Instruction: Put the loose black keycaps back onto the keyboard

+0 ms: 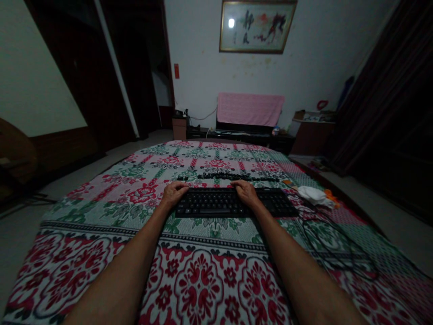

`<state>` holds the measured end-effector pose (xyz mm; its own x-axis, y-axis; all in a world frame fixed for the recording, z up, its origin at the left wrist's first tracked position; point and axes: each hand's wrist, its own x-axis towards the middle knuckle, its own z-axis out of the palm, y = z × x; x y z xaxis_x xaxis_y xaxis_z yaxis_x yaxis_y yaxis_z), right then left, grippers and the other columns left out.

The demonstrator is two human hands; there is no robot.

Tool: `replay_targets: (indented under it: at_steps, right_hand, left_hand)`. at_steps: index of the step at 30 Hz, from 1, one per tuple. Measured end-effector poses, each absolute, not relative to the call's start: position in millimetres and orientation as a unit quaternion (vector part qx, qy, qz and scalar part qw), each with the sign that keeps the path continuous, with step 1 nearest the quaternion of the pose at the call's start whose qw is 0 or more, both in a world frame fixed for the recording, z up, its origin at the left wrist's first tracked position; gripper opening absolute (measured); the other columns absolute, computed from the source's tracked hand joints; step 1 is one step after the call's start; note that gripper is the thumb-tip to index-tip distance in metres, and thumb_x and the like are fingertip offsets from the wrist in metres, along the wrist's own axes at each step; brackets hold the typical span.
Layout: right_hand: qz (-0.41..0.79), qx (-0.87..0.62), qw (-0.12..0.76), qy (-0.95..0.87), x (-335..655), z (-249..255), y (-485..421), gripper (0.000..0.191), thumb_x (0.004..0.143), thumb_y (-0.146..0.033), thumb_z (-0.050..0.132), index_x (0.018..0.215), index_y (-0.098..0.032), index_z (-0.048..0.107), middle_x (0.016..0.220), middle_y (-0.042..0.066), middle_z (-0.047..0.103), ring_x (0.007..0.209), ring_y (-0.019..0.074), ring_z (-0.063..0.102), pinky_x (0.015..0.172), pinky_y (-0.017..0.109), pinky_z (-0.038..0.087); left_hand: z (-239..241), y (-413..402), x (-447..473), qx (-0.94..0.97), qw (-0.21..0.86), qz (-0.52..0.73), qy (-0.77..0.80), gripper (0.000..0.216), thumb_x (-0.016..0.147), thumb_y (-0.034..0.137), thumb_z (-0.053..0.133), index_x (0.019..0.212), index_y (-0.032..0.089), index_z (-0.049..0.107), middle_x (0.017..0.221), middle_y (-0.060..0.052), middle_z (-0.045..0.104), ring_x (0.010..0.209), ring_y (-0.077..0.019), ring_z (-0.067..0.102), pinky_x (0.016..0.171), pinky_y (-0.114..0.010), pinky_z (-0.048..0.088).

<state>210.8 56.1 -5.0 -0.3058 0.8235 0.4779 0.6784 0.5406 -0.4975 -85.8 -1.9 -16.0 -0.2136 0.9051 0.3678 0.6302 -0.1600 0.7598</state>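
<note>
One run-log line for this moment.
left hand: at left end of keyboard | right hand: at its far edge | keyboard: on patterned cover | small black pieces: beyond

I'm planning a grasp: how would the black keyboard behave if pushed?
The keyboard looks straight and slab-like, so probably stiff. Lying flat, it seems unlikely to roll or tip. The patterned cloth beneath might bunch.

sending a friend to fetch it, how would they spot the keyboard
Find the big flowered blanket. On it, by the person's left hand and right hand, lies the keyboard. It is one long black slab, unlike the small black pieces strewn beyond it.
</note>
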Motion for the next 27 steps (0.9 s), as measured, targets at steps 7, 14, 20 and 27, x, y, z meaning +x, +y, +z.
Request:
replay_targets:
  at_steps: [7,14,20,27]
  right_hand:
    - [0.121,-0.473,0.378,-0.787,211,-9,59,0.031,0.075,-0.008,0.042,0.088,-0.019,0.067,0.091,0.003,0.067,0.087,0.0135,0.060,0.083,0.025,0.045]
    - [0.110,-0.461,0.382,-0.794,211,-6,55,0.031,0.075,-0.008,0.041,0.089,-0.017,0.067,0.091,0.004,0.067,0.088,0.0147,0.060,0.082,0.025,0.044]
    - [0.102,-0.457,0.379,-0.798,209,-9,58,0.032,0.075,-0.008,0.041,0.089,-0.018,0.068,0.091,0.004,0.067,0.088,0.0148,0.060,0.082,0.025,0.044]
    - [0.107,-0.445,0.388,-0.800,209,-12,60,0.033,0.074,-0.007,0.040,0.089,-0.018,0.068,0.090,0.004,0.067,0.086,0.0149,0.060,0.082,0.025,0.044]
  left_hand:
    - [-24,3,-89,0.601,0.140,0.476,0.627,0.023,0.064,0.035,0.057,0.074,0.017,0.067,0.077,-0.003,0.066,0.078,-0.0167,0.059,0.074,-0.026,0.044]
    - [-28,5,-92,0.589,0.134,0.480,0.636,0.024,0.063,0.036,0.058,0.076,0.018,0.068,0.077,-0.002,0.068,0.076,-0.0172,0.060,0.073,-0.026,0.045]
    - [-26,1,-91,0.608,0.104,0.471,0.631,0.023,0.065,0.034,0.057,0.078,0.018,0.068,0.079,-0.003,0.067,0.078,-0.0171,0.060,0.076,-0.028,0.046]
    - [-26,1,-89,0.604,0.075,0.465,0.643,0.021,0.066,0.031,0.055,0.078,0.019,0.068,0.082,-0.003,0.067,0.080,-0.0168,0.060,0.078,-0.029,0.046]
